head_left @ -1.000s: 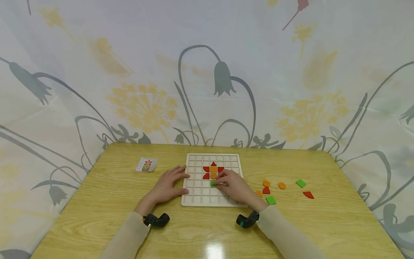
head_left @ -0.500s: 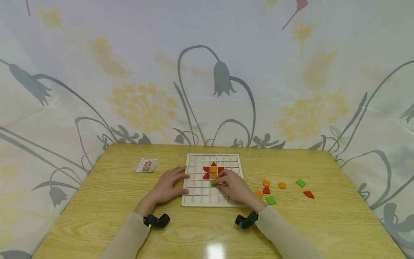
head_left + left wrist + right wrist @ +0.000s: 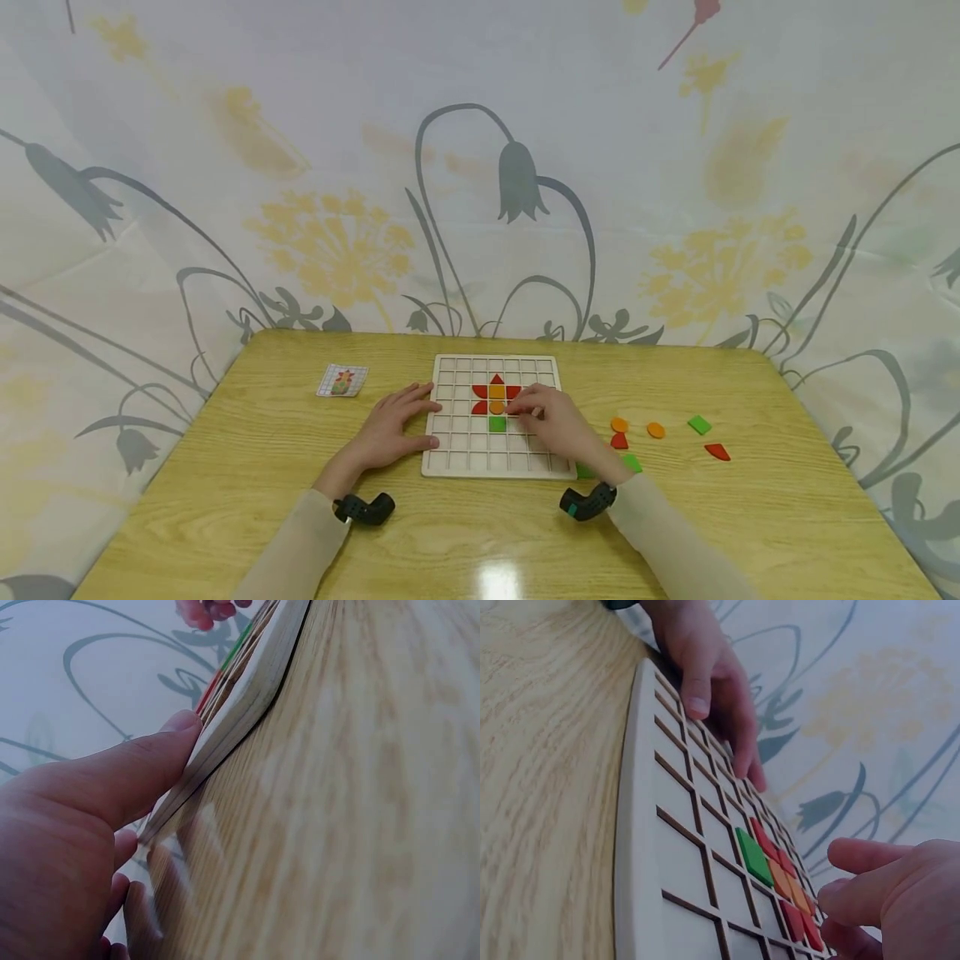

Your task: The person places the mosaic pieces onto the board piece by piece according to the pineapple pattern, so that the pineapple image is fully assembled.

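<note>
A white grid board (image 3: 450, 461) lies on the table. Seated in its cells are a green square (image 3: 497, 424), an orange disc (image 3: 497, 407), an orange square (image 3: 497, 391) and several red pieces (image 3: 480, 392) around them. My left hand (image 3: 386, 429) rests at the board's left edge, fingers spread; its thumb (image 3: 176, 735) touches the rim in the left wrist view. Over the board's right half hovers my right hand (image 3: 557, 425), its fingers loosely extended just right of the green square, with nothing visible between them. That hand hides some cells.
Right of the board lie loose pieces: orange discs (image 3: 656, 430), red quarter-circles (image 3: 717, 452) and green squares (image 3: 699, 425), some partly behind the right wrist. A small pattern card (image 3: 342, 381) lies to the left. A patterned curtain (image 3: 480, 183) hangs behind the table.
My right hand has let go of the green square and shifted slightly right and up, leaving the square uncovered in its cell. The left hand stays in place.
</note>
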A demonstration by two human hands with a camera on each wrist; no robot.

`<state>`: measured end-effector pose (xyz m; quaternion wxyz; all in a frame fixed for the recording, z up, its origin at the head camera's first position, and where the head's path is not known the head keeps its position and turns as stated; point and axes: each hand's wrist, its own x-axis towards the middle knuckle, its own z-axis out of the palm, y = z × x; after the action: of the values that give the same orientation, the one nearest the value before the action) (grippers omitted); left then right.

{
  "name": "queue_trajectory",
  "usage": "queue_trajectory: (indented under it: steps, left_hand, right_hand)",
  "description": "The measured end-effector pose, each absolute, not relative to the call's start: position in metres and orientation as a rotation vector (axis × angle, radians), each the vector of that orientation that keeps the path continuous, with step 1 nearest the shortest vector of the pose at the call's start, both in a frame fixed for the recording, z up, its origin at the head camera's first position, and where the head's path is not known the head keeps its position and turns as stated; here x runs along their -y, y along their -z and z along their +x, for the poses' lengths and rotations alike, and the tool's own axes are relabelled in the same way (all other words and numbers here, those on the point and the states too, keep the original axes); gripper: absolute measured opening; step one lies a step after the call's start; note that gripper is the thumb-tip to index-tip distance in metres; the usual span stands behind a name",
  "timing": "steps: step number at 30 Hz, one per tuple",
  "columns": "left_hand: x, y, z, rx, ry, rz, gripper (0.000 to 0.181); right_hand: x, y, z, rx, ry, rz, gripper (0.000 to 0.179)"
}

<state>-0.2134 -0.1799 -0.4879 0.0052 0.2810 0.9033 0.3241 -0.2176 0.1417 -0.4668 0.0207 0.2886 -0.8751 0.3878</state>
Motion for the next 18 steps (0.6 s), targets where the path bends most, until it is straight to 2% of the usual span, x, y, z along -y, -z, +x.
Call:
queue_trajectory:
  steps: [18]
  left_hand:
    - [0.18, 0.488, -0.214, -2.831, -0.986, 0.864, 0.052]
  right_hand:
    - [-0.262, 0.46, -0.21, 2.813, -1.116, 0.583, 0.022]
